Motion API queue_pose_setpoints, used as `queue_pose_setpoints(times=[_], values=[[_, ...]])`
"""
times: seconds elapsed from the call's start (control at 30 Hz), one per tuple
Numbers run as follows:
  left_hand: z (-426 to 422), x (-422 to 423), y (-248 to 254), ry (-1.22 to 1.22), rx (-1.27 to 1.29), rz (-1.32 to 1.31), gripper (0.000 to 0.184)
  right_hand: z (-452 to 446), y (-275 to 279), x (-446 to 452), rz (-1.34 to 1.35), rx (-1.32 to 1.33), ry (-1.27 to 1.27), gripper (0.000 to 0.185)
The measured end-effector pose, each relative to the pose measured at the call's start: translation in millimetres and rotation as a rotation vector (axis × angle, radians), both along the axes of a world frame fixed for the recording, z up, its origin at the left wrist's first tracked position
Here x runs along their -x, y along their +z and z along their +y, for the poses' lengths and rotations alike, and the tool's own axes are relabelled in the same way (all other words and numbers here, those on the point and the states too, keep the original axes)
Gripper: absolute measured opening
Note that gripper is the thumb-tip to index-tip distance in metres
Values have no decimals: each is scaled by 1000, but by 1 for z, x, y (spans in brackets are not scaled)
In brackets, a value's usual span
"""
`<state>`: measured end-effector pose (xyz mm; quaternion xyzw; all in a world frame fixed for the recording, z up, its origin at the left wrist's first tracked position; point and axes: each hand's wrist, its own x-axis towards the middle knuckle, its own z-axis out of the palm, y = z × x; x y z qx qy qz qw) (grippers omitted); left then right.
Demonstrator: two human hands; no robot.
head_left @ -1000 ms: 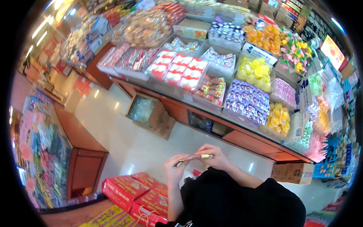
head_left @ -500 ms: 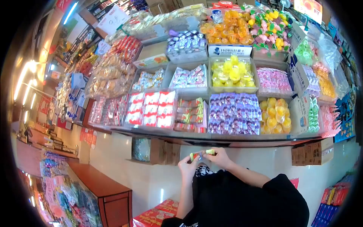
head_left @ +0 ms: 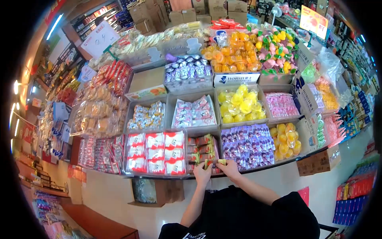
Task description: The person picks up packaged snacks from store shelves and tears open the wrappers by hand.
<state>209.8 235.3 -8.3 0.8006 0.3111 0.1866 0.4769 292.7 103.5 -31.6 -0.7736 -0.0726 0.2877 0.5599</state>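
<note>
At the display's front edge, my left hand (head_left: 202,175) pinches one end of a small yellow-green wrapped snack packet (head_left: 221,162). Its other end is between the fingers of my right hand (head_left: 230,170). The middle of the packet is hard to make out against the goods behind it. Just beyond my fingers is a bin of similar red-and-green snack packets (head_left: 201,149). Left of that bin, red-and-white packets (head_left: 155,152) lie in neat rows. Purple packets (head_left: 247,145) fill the bin on the right.
Yellow jelly cups (head_left: 241,104), orange jelly cups (head_left: 235,51) and pink packets (head_left: 281,104) sit in further bins. A cardboard box (head_left: 161,192) stands on the floor below the display at left, another carton (head_left: 319,161) at right. A reddish-brown cabinet (head_left: 95,223) is at lower left.
The display now appears nearer and lower in view. My hands, still holding the packet, have moved from over the floor to the display's front edge by the red-and-green packets.
</note>
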Motion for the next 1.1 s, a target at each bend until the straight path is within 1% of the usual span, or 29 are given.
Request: queue_pose_setpoints(times=[0.03, 0.07, 0.1, 0.13, 0.17, 0.2, 0.23, 0.27, 0.33, 0.37, 0.4, 0.43, 0.47, 0.53, 0.57, 0.63, 0.67, 0.7, 0.73, 0.77, 0.8, 0.83, 0.87, 0.93, 0.97, 1.03, 1.07, 1.1], values=[[9, -4, -15, -11, 37, 37, 27, 10, -15, -6, 12, -16, -17, 18], [18, -12, -36, 6, 54, -3, 28, 17, -11, -8, 30, -26, -29, 17], [25, -18, -58, 27, 76, -38, 28, 22, -7, -12, 116, -89, -32, 16], [28, -19, -55, 54, 99, -68, 29, 26, -8, -17, 264, -121, -62, 17], [33, -20, -53, 12, 259, -27, 31, 32, -11, -22, 410, -153, -92, 18], [36, -24, -50, 40, 269, -46, 31, 40, -11, -27, 555, -187, -125, 18], [38, -28, -48, 68, 278, -61, 30, 43, -10, -32, 573, -241, -74, 21], [38, -29, -51, 96, 287, -73, 29, 47, -11, -37, 576, -226, -70, 20], [42, -32, -71, 93, 424, -47, 33, 55, -16, -45, 583, -199, -68, 19], [44, -36, -72, 113, 508, -46, 33, 63, -9, -46, 581, -177, -117, 17], [46, -41, -73, 134, 594, -49, 33, 69, -8, -45, 549, -114, -114, 17], [47, -37, -73, 79, 520, 120, 44, 76, -8, -47, 511, -50, -109, 17], [47, -40, -70, 103, 355, 115, 48, 83, -8, -51, 470, 15, -100, 17], [39, -41, -69, 161, 35, 120, 58, 92, -28, -62, 273, 172, -68, 18], [44, -39, -64, 18, 105, 164, 69, 96, -41, -69, 167, 262, -41, 19], [49, -41, -46, -111, 229, 173, 69, 103, -54, -73, -69, 438, 0, 23], [52, -42, -43, -176, 279, 175, 69, 106, -46, -72, -153, 532, 30, 25], [51, -43, -52, -204, 145, 155, 69, 116, -30, -70, -238, 613, 64, 28], [51, -44, -60, -212, 164, 177, 66, 127, -22, -69, -325, 684, 99, 30], [54, -45, -57, -224, 183, 199, 64, 125, -26, -68, -323, 593, 50, 35], [54, -45, -57, -239, 206, 218, 61, 123, -33, -68, -369, 569, -1, 37], [52, -46, -65, -217, 144, 180, 61, 118, -40, -68, -437, 583, 8, 36], [55, -47, -59, -236, 152, 218, 60, 112, -42, -68, -508, 600, 15, 34], [62, -49, -46, -270, 160, 292, 58, 98, -46, -67, -453, 619, 115, 33], [60, -50, -50, -257, 129, 275, 58, 96, -47, -67, -424, 622, 166, 32], [55, -49, -65, -229, 57, 249, 57, 101, -24, -59, -296, 598, 161, 31], [55, -49, -64, -223, 61, 255, 57, 101, -17, -55, -231, 583, 158, 30], [55, -51, -64, -220, 63, 261, 57, 99, -18, -53, -270, 545, 139, 29]])
